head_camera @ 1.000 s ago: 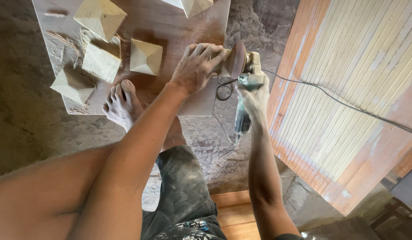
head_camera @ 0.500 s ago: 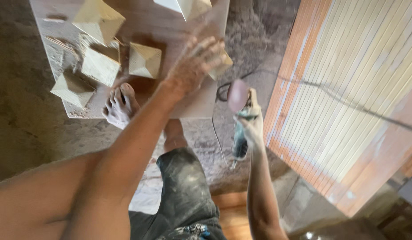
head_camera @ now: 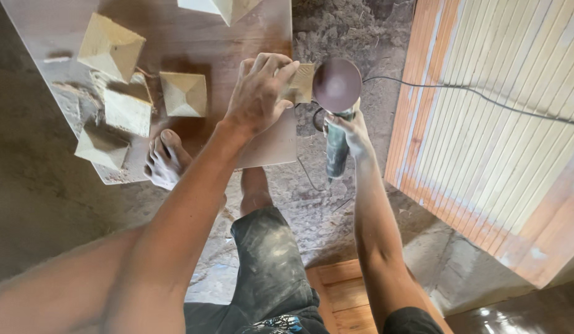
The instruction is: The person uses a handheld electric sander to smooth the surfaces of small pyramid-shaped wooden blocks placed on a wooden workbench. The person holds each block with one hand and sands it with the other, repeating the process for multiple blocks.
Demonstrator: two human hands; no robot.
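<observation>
Wood block (head_camera: 301, 82) sits in our left hand (head_camera: 257, 93), whose grip is closed around it at the right edge of the board (head_camera: 237, 37). At 3 o'clock from the block, our right hand (head_camera: 349, 127) is closed tight on the sander (head_camera: 336, 133); its round disc (head_camera: 337, 84) is just beside the block. At 9 o'clock on the board lie four pointed blocks (head_camera: 184, 94), shaped already, we think. This one looks partway done. Our bare foot (head_camera: 165, 161) rests on the board's near edge. A cord (head_camera: 472, 93) crosses the slatted panel (head_camera: 497, 124).
</observation>
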